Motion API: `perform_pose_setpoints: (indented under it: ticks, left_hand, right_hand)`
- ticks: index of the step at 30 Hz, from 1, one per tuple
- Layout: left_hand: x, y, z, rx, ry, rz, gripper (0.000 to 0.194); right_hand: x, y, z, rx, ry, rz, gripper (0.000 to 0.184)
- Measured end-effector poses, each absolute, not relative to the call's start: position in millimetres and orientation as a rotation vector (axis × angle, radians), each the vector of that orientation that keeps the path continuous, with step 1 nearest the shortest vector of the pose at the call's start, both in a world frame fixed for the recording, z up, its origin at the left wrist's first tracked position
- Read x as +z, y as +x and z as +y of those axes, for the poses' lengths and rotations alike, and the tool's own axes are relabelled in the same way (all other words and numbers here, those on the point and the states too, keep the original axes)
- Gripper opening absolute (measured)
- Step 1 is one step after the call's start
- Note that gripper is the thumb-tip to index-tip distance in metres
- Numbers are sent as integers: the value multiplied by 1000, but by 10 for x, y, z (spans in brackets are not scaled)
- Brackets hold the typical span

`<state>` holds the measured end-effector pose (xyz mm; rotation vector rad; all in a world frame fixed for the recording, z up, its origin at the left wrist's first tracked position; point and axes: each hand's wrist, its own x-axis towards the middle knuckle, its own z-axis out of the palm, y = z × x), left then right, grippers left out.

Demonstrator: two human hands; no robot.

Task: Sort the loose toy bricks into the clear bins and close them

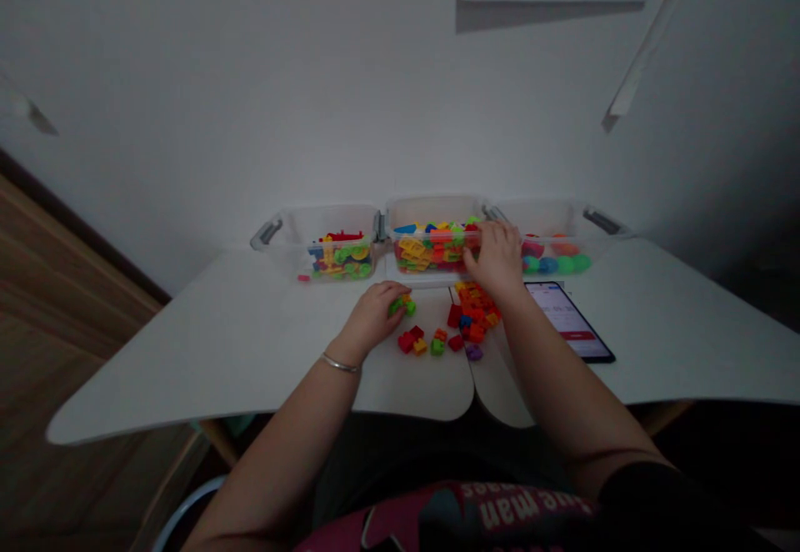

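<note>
Head view, dim light. White table [187, 343] spans the frame, pushed against a pale wall; a notch in its near edge sits in front of the person. Landmark: the middle bin [431, 239], a clear plastic tub at the back of the table, packed with yellow, orange, green and blue bricks.

Left bin [318, 248] touches the middle bin's left side, partly filled with mixed bricks, grey handle on its outer end. Right bin [562, 235] touches the middle bin's right side, holding round pieces in pink, orange, blue and green.

Phone [572, 320] lies flat, screen lit, in front of the right bin, to the near right of the middle bin.

Loose brick pile [472, 314], mostly orange and red, sits just in front of the middle bin; smaller stray bricks [420, 342] lie nearer the person.

Right hand [497, 256] reaches over the middle bin's front right corner, fingers curled down at the rim; whether it has hold of anything cannot be told.

Left hand [373, 312], bracelet on wrist, rests in front of the middle bin's left end, fingers loosely closed around a green brick [403, 307].
</note>
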<state>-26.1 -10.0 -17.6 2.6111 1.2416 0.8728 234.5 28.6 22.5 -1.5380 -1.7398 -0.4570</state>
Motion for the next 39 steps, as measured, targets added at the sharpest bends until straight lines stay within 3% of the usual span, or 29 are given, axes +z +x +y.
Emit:
perform_pose_setpoints:
  ticks: [10, 19, 23, 28, 34, 39]
  left_hand:
    - [-239, -305, -37, 808, 2580, 1297, 44]
    - [-224, -318, -53, 767, 2597, 1468, 40]
    - [-244, -317, -60, 771, 2633, 1408, 40]
    - [-287, -322, -45, 779, 2659, 1313, 43]
    - [-250, -304, -43, 813, 2623, 1289, 17]
    - [-219, -294, -68, 824, 2591, 1311, 15]
  right_hand:
    - [149, 2326, 316, -371, -1480, -1734, 66]
    - [183, 2155, 117, -367, -1484, -1668, 72]
    - [208, 1927, -96, -321, -1289, -1868, 49]
    - [69, 1734, -131, -11, -1116, -2232, 17]
    - [-94, 1681, -81, 177, -1181, -2371, 13]
    - [-45, 1680, -121, 197, -1264, -2407, 11]
